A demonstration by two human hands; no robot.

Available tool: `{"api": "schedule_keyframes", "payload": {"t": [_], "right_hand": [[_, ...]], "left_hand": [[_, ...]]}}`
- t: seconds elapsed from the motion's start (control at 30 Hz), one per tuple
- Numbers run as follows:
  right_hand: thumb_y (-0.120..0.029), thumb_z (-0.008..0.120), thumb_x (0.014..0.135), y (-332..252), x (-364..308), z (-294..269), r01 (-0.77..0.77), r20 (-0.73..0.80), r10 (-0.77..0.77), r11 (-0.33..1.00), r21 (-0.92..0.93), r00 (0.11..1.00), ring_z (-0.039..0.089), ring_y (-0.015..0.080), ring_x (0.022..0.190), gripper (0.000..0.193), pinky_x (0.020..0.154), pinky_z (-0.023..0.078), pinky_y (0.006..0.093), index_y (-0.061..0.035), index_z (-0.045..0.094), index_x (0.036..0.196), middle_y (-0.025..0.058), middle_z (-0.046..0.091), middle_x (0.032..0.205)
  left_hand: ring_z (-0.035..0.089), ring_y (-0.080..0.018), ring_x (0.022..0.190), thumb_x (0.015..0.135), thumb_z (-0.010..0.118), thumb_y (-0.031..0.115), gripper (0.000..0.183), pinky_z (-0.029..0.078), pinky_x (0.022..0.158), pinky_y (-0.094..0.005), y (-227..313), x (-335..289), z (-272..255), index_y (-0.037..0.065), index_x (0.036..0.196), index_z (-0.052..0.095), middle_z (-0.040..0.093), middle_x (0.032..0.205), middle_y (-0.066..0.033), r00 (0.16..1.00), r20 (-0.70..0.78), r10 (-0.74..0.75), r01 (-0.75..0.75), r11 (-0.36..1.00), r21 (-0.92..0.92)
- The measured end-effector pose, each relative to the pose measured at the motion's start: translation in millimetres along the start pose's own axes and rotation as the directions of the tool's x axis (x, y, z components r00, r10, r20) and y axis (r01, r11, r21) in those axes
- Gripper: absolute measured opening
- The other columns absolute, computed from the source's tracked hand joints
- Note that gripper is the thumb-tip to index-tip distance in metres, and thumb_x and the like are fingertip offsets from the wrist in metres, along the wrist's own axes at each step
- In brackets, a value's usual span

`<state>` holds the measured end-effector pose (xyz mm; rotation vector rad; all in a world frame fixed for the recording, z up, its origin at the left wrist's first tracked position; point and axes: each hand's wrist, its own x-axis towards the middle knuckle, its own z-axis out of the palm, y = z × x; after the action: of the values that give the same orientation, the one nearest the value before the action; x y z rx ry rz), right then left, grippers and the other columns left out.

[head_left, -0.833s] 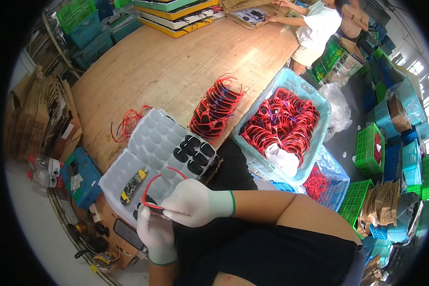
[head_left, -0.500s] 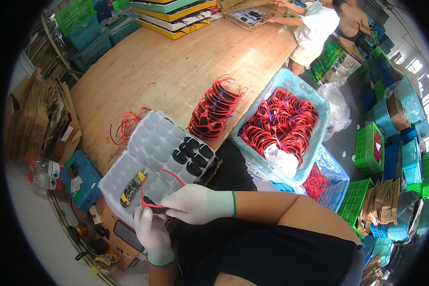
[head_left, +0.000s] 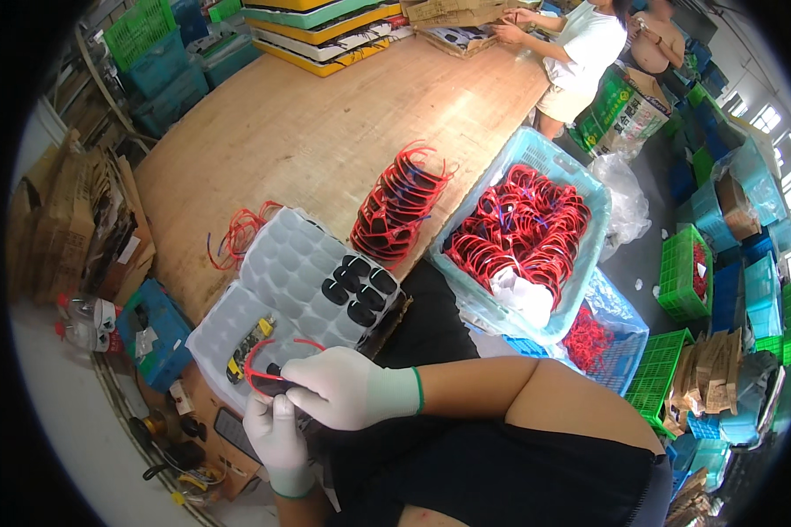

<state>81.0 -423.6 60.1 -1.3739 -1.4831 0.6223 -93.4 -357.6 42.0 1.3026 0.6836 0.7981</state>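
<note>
A pair of red-framed glasses (head_left: 260,384) with a dark lens is held low in front of me, its temples pointing away. My right hand (head_left: 356,388), in a white glove, pinches it at the right side. My gloved left hand (head_left: 277,443) closes its fingertips on the lower edge of the frame. Beyond the hands lies a white moulded tray (head_left: 268,250) with rounded pockets. Several black lenses (head_left: 360,290) sit in its right part. In the left tray section rests a yellow-and-black item (head_left: 244,353), partly behind the red frame.
A stack of red-framed glasses (head_left: 400,211) stands on the wooden table (head_left: 308,114). Right of it, a light-blue crate (head_left: 589,211) holds many more. Loose red frames (head_left: 237,235) lie behind the tray. A phone (head_left: 235,432) is at lower left. A person (head_left: 580,53) works at the far end.
Both hands have shifted slightly left, and the red-framed glasses have turned and tilted between them. The far person's hands have moved over the cardboard. The lenses in the tray stay put.
</note>
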Motion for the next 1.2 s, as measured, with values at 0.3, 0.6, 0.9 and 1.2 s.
{"api": "schedule_keyframes", "payload": {"t": [0.3,0.6,0.9,1.2], "right_hand": [[-0.014,0.062,0.092,-41.1,-11.3,-11.1,0.186,-0.061,-0.196,0.973,-0.136,0.979,0.059,0.0360,0.058,0.010,0.052,0.046,0.0443,-0.0064,0.056,0.088,0.0102,0.057,0.066],[-0.019,0.065,0.091,-35.3,-5.9,-15.6,0.159,0.002,-0.159,0.983,-0.089,0.987,0.061,0.0356,0.059,0.016,0.053,0.046,0.0443,-0.0063,0.055,0.090,0.0104,0.058,0.067],[-0.021,0.069,0.087,-29.4,-8.5,-16.5,0.115,-0.031,-0.122,0.978,-0.172,0.992,0.060,0.0342,0.055,0.020,0.049,0.044,0.0444,-0.0077,0.053,0.084,0.0080,0.058,0.064],[-0.022,0.069,0.087,-28.1,-3.3,-23.1,0.143,-0.014,-0.145,0.983,-0.113,0.989,0.062,0.0361,0.058,0.016,0.052,0.047,0.0456,-0.0080,0.063,0.093,0.0093,0.060,0.065]], "left_hand": [[0.064,-0.0157,0.093,0.100,0.068,0.022,0.027,0.050,0.087,-0.0312,9.0,-13.7,-2.8,-0.002,0.111,0.060,0.069,0.105,-0.0096,0.985,0.078,0.152,-0.139,0.978,-0.154],[0.065,-0.0171,0.094,0.101,0.062,0.026,0.034,0.050,0.086,-0.0313,24.7,-14.5,-3.2,-0.007,0.113,0.062,0.070,0.106,-0.0133,0.995,0.023,0.093,-0.091,0.991,-0.100],[0.065,-0.0185,0.098,0.106,0.053,0.030,0.043,0.051,0.089,-0.0324,15.0,-8.9,-10.1,-0.009,0.122,0.058,0.068,0.113,-0.0144,0.988,0.151,0.023,-0.021,1.000,-0.014],[0.065,-0.0249,0.109,0.098,0.061,0.028,0.043,0.048,0.100,-0.0373,28.0,1.4,7.6,-0.010,0.118,0.065,0.070,0.117,-0.0173,0.986,0.149,0.072,-0.068,0.997,-0.037]]}}
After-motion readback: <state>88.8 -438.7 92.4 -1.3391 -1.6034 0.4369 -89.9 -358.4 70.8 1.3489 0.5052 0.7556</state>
